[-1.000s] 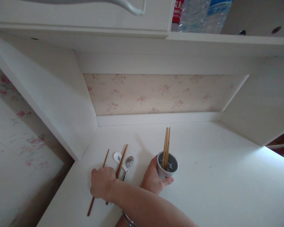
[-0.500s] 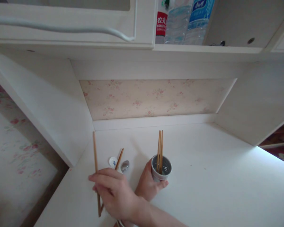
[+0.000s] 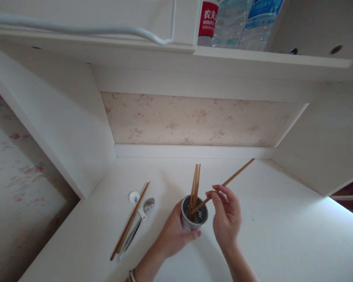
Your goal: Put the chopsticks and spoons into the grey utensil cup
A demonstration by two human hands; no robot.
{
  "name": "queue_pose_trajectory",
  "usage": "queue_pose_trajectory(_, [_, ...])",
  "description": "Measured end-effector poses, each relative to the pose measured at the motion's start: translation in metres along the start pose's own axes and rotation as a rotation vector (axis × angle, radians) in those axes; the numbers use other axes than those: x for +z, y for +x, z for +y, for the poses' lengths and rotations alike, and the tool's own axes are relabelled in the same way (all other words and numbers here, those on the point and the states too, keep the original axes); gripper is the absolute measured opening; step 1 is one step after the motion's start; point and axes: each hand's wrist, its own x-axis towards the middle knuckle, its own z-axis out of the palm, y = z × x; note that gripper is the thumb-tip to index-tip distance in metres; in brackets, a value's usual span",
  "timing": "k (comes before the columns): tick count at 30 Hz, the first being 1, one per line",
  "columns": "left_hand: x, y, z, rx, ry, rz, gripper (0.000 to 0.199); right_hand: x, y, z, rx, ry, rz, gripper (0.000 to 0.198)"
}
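Worktop (image 3: 282, 243), lower right of the frame: open stretch, passable from beside the right hand (image 3: 228, 217) to the side panel (image 3: 320, 145). Obstacles, lower centre: cup (image 3: 187, 223) with near-upright chopsticks (image 3: 197, 184), its right side barred by a slanted chopstick (image 3: 238, 172); lower left: loose chopsticks (image 3: 130, 220), white spoon (image 3: 134, 198), metal spoon (image 3: 149, 203), closely laid. Upper frame: cabinet underside (image 3: 153, 58), limiting passage overhead.

Red-labelled Nongfu bottle (image 3: 208, 19), clear plastic bottle (image 3: 231, 23), blue-labelled bottle (image 3: 261, 26): side by side, left end of open shelf (image 3: 273, 57), near front edge. Cabinet door (image 3: 111, 13) with bar handle (image 3: 106, 30): left of bottles. Floral wallpaper (image 3: 176, 121): above worktop's (image 3: 282, 227) rear edge.
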Motion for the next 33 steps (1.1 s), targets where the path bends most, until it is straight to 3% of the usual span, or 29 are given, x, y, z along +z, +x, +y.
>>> queue_pose_trajectory(5, [0.0, 0.0, -0.002, 0.0, 0.071, 0.046, 0.083, -0.01, 0.0, 0.023, -0.019, -0.273, -0.094, 0.018])
queue_pose_trajectory(11, [0.001, 0.002, -0.004, -0.01, 0.074, 0.053, 0.083, -0.016, -0.001, 0.023, 0.008, -0.44, -0.241, 0.02])
queue_pose_trajectory(25, [0.003, 0.0, 0.0, 0.005, 0.055, 0.056, 0.083, -0.021, -0.004, 0.03, 0.039, -0.355, -0.381, 0.023])
queue_pose_trajectory(33, [0.001, 0.0, 0.0, 0.019, 0.071, 0.026, 0.083, -0.021, -0.006, 0.035, 0.092, -0.294, -0.293, 0.027])
